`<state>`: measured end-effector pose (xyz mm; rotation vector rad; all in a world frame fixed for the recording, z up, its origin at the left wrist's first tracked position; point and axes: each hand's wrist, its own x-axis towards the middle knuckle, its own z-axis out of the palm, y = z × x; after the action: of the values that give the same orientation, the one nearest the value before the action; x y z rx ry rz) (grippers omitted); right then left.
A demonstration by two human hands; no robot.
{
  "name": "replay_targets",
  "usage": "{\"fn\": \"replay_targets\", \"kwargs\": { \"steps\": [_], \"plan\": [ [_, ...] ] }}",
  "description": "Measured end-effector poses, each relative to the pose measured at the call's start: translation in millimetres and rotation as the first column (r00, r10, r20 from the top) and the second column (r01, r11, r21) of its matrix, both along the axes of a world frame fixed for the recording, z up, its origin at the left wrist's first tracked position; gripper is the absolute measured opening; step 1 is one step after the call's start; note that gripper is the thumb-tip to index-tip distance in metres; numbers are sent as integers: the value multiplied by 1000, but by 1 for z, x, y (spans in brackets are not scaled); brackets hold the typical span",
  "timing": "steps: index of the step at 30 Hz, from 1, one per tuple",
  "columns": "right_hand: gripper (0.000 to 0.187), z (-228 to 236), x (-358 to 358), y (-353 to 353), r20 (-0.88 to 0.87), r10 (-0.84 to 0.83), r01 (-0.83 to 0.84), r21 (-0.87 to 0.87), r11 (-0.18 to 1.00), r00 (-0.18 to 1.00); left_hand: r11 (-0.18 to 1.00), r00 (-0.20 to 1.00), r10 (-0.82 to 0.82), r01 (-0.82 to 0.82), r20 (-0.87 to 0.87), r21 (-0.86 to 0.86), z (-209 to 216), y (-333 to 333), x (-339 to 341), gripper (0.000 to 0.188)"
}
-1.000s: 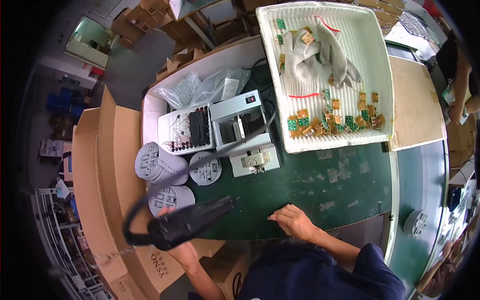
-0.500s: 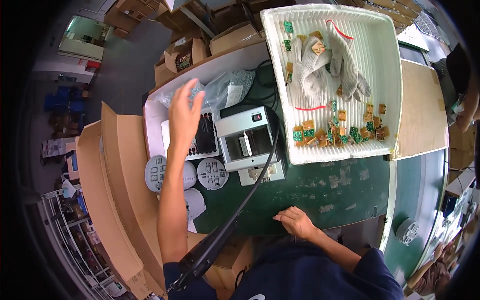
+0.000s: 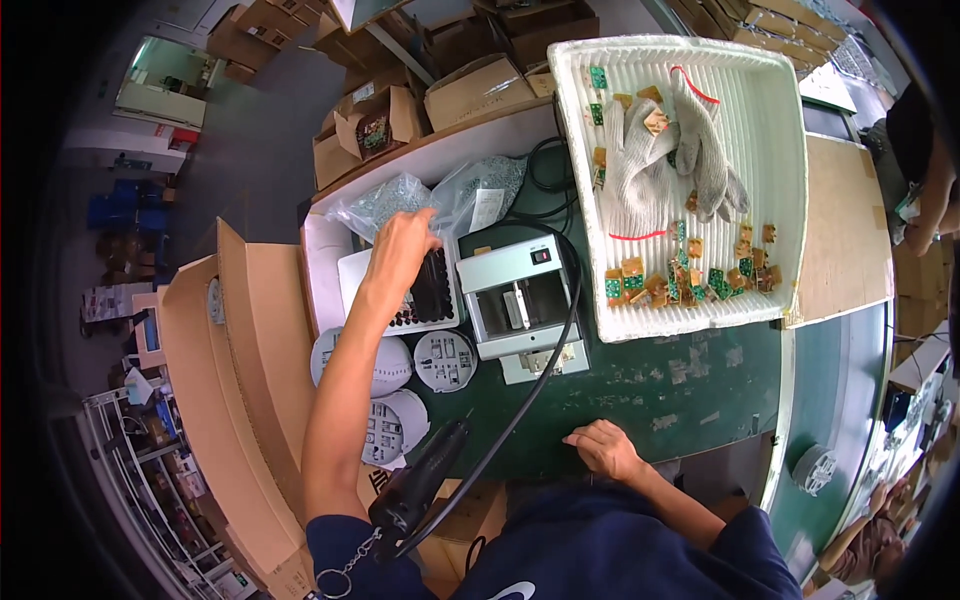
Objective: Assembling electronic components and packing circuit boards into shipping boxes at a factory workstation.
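Note:
My left hand [image 3: 402, 243] is stretched far forward over a small white tray of black parts [image 3: 440, 290], its fingertips at the clear plastic bags [image 3: 392, 198] behind it. It holds nothing. My right hand [image 3: 603, 448] rests on the near edge of the green table [image 3: 690, 385], fingers loosely spread and empty. A black electric screwdriver [image 3: 425, 485] hangs at my chest beside my left arm. Its black cable [image 3: 545, 365] curves up past the grey-white benchtop machine [image 3: 520, 300].
A big white foam tray [image 3: 775, 120] at the back right holds grey gloves [image 3: 650, 150] and several small circuit boards [image 3: 690, 275]. Round white discs [image 3: 445, 360] lie left of the machine. Cardboard boxes [image 3: 240, 330] flank the left. Another person's arm [image 3: 935, 190] is at the far right.
My left hand let go of the black screwdriver, which now hangs by my body, and reached forward to the parts tray and bags. My right hand stayed on the table edge.

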<state>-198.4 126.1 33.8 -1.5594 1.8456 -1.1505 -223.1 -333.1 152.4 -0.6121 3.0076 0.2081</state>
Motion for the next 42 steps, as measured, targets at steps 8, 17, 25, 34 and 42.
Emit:
{"fn": "replay_targets", "kwargs": {
  "steps": [8,17,25,34,42],
  "plan": [
    [28,0,1,-1,-10,-23,23,14,1000,1000,995,991,90,-85,94,-56,8,14,-26,20],
    [28,5,3,-6,-8,-47,47,-17,999,999,963,993,118,-114,1,-245,-26,-4,-25,23],
    [28,2,2,-1,-21,-16,16,15,1000,1000,979,820,190,-198,-540,44,2,-3,-37,32],
    [28,0,1,0,-33,-39,39,3,999,999,824,723,524,-295,-451,484,9,-3,-61,39],
    [28,5,2,-2,-39,-49,49,-7,999,998,805,658,497,-107,-566,583,50,-18,-71,39]
  ]
}}
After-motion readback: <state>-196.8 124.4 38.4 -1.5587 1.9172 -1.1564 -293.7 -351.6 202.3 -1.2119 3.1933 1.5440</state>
